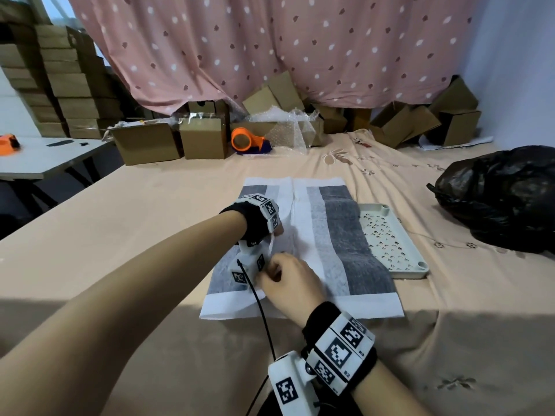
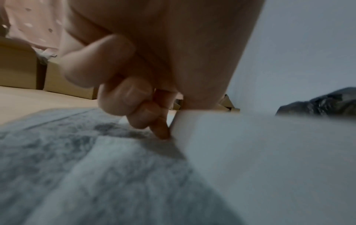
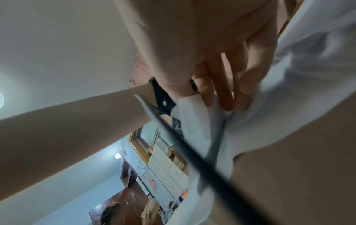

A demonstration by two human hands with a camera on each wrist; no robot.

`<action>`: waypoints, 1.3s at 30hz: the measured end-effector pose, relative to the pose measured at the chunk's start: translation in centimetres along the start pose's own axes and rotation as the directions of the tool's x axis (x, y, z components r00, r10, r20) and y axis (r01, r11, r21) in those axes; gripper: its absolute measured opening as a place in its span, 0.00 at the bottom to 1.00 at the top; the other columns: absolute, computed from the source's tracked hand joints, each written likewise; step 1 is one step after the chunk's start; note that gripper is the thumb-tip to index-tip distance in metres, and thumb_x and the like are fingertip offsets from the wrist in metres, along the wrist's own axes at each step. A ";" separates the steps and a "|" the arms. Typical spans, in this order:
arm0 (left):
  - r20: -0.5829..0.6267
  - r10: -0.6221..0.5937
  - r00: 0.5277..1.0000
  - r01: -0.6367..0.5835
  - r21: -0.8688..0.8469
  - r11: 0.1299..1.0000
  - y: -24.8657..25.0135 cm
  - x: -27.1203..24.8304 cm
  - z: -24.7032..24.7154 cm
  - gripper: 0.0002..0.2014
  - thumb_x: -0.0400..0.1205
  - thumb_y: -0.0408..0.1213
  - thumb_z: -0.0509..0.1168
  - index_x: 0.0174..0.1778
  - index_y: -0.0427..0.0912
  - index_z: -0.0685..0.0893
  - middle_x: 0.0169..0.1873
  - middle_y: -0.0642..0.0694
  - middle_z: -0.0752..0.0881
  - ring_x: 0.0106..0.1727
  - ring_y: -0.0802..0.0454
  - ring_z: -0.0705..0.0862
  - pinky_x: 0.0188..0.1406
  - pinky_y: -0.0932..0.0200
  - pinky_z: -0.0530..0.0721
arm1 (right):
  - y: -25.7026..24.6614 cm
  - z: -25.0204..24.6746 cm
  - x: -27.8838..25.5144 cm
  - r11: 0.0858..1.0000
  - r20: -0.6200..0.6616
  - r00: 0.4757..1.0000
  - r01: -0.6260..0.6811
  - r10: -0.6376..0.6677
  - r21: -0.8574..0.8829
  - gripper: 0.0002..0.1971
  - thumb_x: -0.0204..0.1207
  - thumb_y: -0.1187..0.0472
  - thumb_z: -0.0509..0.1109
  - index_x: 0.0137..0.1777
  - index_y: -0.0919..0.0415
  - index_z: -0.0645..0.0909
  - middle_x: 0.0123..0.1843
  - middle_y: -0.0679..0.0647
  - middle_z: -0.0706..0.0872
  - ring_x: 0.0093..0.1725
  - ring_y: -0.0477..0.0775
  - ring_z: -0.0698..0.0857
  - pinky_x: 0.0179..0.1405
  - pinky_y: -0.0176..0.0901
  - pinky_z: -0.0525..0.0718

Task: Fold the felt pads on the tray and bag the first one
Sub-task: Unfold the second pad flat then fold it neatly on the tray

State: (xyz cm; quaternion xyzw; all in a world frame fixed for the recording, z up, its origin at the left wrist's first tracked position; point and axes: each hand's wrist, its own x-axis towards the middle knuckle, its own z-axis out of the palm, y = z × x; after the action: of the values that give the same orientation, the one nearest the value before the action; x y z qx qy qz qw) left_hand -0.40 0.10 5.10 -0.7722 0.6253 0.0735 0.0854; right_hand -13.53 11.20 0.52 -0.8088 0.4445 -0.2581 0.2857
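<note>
A felt pad [image 1: 339,235], grey in the middle with white borders, lies spread on the table, its right edge over a white perforated tray [image 1: 393,238]. My left hand [image 1: 274,234] sits on the pad's left half. In the left wrist view its fingers [image 2: 123,97] are curled, one fingertip presses the grey felt [image 2: 86,175], and the thumb holds a raised white flap [image 2: 260,159]. My right hand [image 1: 285,280] is just nearer me and pinches the same white flap [image 3: 194,115] between thumb and fingers [image 3: 223,91].
A full black plastic bag [image 1: 504,196] lies at the right. At the table's far end are cardboard boxes [image 1: 147,142], an orange tape dispenser [image 1: 244,141] and bubble wrap [image 1: 288,127]. A black cable [image 1: 261,310] runs from my left wrist device towards me.
</note>
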 end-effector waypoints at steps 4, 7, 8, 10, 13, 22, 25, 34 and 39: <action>-0.004 -0.021 1.000 0.020 -0.084 0.996 -2.9 1.0 -1.5 0.15 0.71 0.46 0.69 0.25 0.43 0.74 0.19 0.49 0.76 0.22 0.49 0.70 0.26 0.63 0.70 | -1.4 -0.3 0.7 0.997 -0.038 0.999 0.027 -0.024 0.066 0.12 0.75 0.55 0.64 0.32 0.56 0.70 0.35 0.55 0.82 0.39 0.61 0.81 0.35 0.46 0.73; -0.004 -0.091 0.996 0.085 -0.336 0.938 -4.9 -1.0 -3.8 0.16 0.75 0.41 0.68 0.23 0.40 0.75 0.19 0.47 0.78 0.24 0.49 0.71 0.27 0.63 0.69 | -3.1 0.1 1.7 0.989 -0.021 0.996 0.086 -0.084 0.118 0.12 0.76 0.55 0.64 0.34 0.56 0.69 0.33 0.56 0.81 0.39 0.63 0.81 0.39 0.51 0.78; -0.001 -0.111 0.994 0.103 -0.370 0.923 -6.1 -1.3 -4.3 0.17 0.77 0.39 0.68 0.23 0.40 0.76 0.22 0.46 0.78 0.24 0.50 0.72 0.25 0.63 0.69 | -3.7 0.4 2.0 0.987 -0.006 0.994 0.106 -0.106 0.124 0.13 0.76 0.54 0.64 0.33 0.55 0.67 0.32 0.55 0.80 0.39 0.63 0.81 0.39 0.52 0.78; -0.004 -0.161 0.987 0.146 -0.393 0.908 -8.3 -2.2 -4.8 0.16 0.78 0.39 0.68 0.24 0.39 0.77 0.24 0.45 0.78 0.24 0.51 0.73 0.24 0.64 0.70 | -4.9 1.3 2.4 0.983 0.032 0.988 0.146 -0.150 0.108 0.14 0.76 0.54 0.64 0.32 0.53 0.65 0.32 0.53 0.78 0.40 0.62 0.80 0.40 0.51 0.77; 0.013 -0.244 0.970 0.227 -0.419 0.879 -11.7 -2.6 -4.2 0.17 0.79 0.40 0.68 0.25 0.38 0.77 0.20 0.47 0.79 0.24 0.51 0.74 0.22 0.64 0.70 | -6.7 3.2 3.0 0.977 0.074 0.976 0.199 -0.205 0.082 0.10 0.77 0.54 0.63 0.38 0.58 0.70 0.38 0.56 0.81 0.44 0.63 0.81 0.40 0.49 0.75; 0.130 -0.404 0.905 0.415 -0.475 0.776 -19.2 -3.1 -0.1 0.15 0.79 0.36 0.68 0.26 0.35 0.79 0.10 0.51 0.80 0.23 0.51 0.73 0.17 0.69 0.70 | -9.9 8.5 5.0 0.972 0.212 0.949 0.226 -0.235 0.069 0.15 0.77 0.57 0.62 0.29 0.57 0.66 0.34 0.56 0.78 0.38 0.61 0.76 0.37 0.45 0.71; 0.156 -0.438 0.886 0.454 -0.486 0.747 -20.6 -2.8 1.5 0.16 0.78 0.34 0.68 0.24 0.35 0.79 0.10 0.50 0.79 0.22 0.51 0.73 0.17 0.68 0.71 | -9.8 10.0 5.3 0.980 0.286 0.938 0.185 -0.197 0.070 0.19 0.77 0.57 0.62 0.26 0.56 0.60 0.26 0.52 0.72 0.35 0.61 0.77 0.32 0.42 0.70; 0.227 -0.437 0.870 0.491 -0.352 0.797 -22.3 -1.9 3.4 0.11 0.72 0.40 0.72 0.30 0.35 0.84 0.15 0.48 0.85 0.26 0.46 0.80 0.33 0.61 0.80 | -9.3 10.5 4.4 0.980 0.487 0.851 0.154 -0.196 0.126 0.06 0.76 0.53 0.64 0.48 0.54 0.75 0.52 0.58 0.86 0.55 0.62 0.83 0.60 0.57 0.82; 0.076 -0.347 0.935 0.347 -0.402 0.847 -16.5 -3.0 0.3 0.12 0.80 0.34 0.66 0.34 0.31 0.80 0.23 0.44 0.80 0.24 0.48 0.74 0.23 0.62 0.72 | -6.7 4.6 2.9 0.970 0.205 0.953 0.239 -0.225 -0.050 0.11 0.77 0.54 0.63 0.53 0.61 0.77 0.51 0.58 0.86 0.51 0.61 0.84 0.48 0.49 0.81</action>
State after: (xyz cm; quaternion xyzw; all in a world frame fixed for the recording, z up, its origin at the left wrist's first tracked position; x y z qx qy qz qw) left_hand 15.16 6.38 6.10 -0.8729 0.4462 0.1862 -0.0660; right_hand -5.28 12.69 2.42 -0.8871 0.3251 -0.1916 0.2659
